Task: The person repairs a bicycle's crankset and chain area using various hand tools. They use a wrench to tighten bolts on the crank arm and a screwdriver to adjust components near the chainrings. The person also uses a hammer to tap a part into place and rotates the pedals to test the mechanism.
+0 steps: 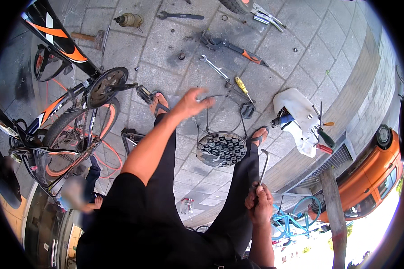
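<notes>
R hand (259, 205) is closed on a bent metal rod tool (265, 163), which points up out of the fist. L hand (191, 104) is blurred, its fingers apart, w/ no visible object, btwn. the crank pedal (144, 94) and a black pedal (247, 110). Yellow-handled screwdriver (241, 85) lies just beside the latter. Round stool (221, 150) w/ patterned seat is btwn. the legs; mountain bike (72, 123) is on L side.

A slender, silvery bent-ended metal tool (265, 166) is gripped near its lower end by the right hand (259, 205). Its straight shank is pointed away from the body, slightly tilted rightward, and its short tip is hooked leftward. The lowest part is hidden within the grip.
</notes>
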`<state>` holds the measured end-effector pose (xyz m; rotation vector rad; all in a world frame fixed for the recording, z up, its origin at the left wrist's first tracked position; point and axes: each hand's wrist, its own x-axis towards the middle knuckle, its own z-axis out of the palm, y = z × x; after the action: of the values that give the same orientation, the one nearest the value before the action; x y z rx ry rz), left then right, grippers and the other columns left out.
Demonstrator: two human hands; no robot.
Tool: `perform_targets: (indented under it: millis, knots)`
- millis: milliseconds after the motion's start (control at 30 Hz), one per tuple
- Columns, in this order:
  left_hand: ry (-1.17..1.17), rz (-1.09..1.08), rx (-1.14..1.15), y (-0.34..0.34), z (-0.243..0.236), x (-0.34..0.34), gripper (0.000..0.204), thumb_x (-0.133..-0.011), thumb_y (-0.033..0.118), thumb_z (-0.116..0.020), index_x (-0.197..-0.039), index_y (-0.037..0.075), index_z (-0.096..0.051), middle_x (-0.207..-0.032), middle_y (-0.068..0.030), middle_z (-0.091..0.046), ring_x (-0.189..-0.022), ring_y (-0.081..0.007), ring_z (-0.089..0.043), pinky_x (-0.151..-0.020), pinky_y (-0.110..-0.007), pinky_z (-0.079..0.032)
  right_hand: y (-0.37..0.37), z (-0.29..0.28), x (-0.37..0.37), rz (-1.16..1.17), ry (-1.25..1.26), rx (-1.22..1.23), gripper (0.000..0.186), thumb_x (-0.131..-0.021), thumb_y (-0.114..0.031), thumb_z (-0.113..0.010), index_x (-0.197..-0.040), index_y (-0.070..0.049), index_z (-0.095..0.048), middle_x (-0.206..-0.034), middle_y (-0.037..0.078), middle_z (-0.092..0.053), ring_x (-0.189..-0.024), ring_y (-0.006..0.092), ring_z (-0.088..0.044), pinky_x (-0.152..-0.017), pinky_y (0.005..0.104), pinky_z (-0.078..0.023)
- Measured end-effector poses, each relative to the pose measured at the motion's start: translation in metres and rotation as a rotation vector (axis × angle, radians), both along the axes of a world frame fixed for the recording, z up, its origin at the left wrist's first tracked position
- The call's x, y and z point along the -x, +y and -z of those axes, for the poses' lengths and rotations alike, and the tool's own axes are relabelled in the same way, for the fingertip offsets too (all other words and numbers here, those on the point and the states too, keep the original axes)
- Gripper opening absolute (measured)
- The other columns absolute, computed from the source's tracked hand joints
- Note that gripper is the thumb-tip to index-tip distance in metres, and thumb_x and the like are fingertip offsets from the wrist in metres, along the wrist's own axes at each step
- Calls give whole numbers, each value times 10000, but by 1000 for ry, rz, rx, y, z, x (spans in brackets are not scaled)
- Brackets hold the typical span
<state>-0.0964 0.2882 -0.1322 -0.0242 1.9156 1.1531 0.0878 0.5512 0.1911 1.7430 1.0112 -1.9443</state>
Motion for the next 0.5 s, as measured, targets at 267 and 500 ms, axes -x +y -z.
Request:
perform_targets:
  millis: [267, 500]
  knots:
    - [-621, -470, 232, 71, -44, -163, 519, -951, 472, -634, -1047, -28, -735, -945, -183, -743, -888, -270, -707, -832, -422, -546, 39, -43, -30, 29, 15, 6, 235, -1071, -198, -580, -1203, -7, -614, -717, 17, -508, -525, 90, -420, -476, 246, -358]
    - [-86, -541, 452, 89, -200, -212, 449, -983, 338, -467, -928, -55, -677, -824, -280, -679, -828, -391, -696, -776, -474, -517, 75, -128, -41, -80, 225, 14, 239, -1083, -227, -541, -1210, -29, -587, -724, 9, -491, -516, 87, -408, -449, 249, -334]
